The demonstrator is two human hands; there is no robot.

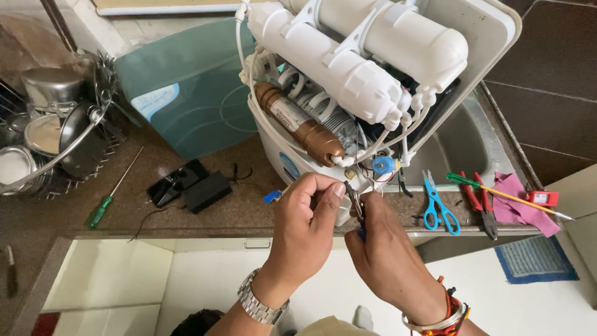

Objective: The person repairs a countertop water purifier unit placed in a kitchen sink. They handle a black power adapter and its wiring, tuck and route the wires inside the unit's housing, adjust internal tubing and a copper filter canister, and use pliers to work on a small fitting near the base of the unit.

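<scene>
Kitchen desk [205, 218], brown stone, sink at right of frame. Opened water filter unit [348, 81] stands at centre. Left hand [305, 224], grip closed, pinches a small fitting at the unit's lower edge. Right hand [385, 255], grip closed on pliers [356, 208]. Judgement: brace the fitting steady, squeeze gently, avoid nearby tubing. Blue scissors [438, 202] lie right.

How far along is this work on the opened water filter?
Done: the teal cover is off, baring the white cartridges and tubing. In hand: the left hand pinches a small part while the right hand works pliers at it. Left: cover not refitted; scissors and screwdriver lie out.
</scene>
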